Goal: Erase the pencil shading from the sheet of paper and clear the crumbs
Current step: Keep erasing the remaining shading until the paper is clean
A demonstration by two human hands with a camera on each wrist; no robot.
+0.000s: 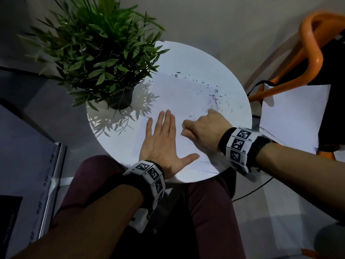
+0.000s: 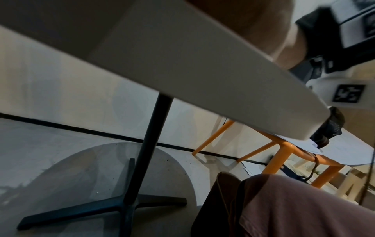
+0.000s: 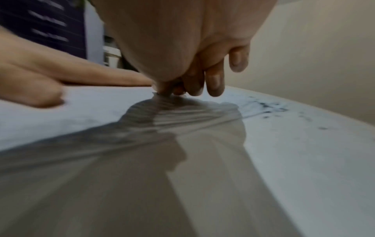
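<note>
Sheet of paper [image 1: 173, 101] pressed flat by left hand [image 1: 164, 144]; crumbs [image 1: 214, 94] beyond right hand [image 1: 203, 128].

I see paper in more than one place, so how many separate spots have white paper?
2. One sheet lies on the round table under both hands. More white paper rests on the orange chair at right; it may be several sheets stacked.

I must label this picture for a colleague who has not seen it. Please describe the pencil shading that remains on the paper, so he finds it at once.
Start at the round white table beside the potted plant. A sheet of paper lies on it. The pencil shading is the faint grey smudge just beyond the right hand; unlike the dark crumbs scattered nearby, it is one soft patch.
</note>
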